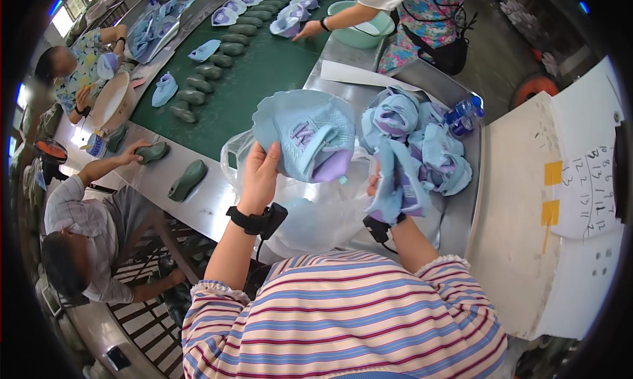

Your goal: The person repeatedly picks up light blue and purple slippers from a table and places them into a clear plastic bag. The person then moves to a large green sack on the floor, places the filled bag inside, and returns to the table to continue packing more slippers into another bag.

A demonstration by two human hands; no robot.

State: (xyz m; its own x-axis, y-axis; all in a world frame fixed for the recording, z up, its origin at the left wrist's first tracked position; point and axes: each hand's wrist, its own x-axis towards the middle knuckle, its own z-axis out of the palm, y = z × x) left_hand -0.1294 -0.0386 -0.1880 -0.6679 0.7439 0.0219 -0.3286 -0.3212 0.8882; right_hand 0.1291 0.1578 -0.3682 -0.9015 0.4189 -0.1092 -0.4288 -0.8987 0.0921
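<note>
A light blue shoe upper (pixel 285 118) with purple lining and lacing is pinched at its edge by my left hand (pixel 259 174), raised above the metal table. More blue-and-purple shoe upper (pixel 400 184) is in my right hand (pixel 373 183); it covers most of that hand, and whether it is one piece or two I cannot tell. Beneath and between my hands lies a crumpled clear plastic bag (pixel 297 224), with something pale blue showing through. Right beside my right hand, several similar uppers (pixel 440 153) are heaped in a metal-sided tray.
A green conveyor belt (pixel 264 82) carries rows of dark green shoe lasts (pixel 191 96) and uppers. Blue-capped bottles (pixel 465 112) stand by the heap. A co-worker's hand (pixel 308 31) reaches over the belt near a green basin (pixel 359 36). Another co-worker's hand (pixel 136 151) holds a last at left.
</note>
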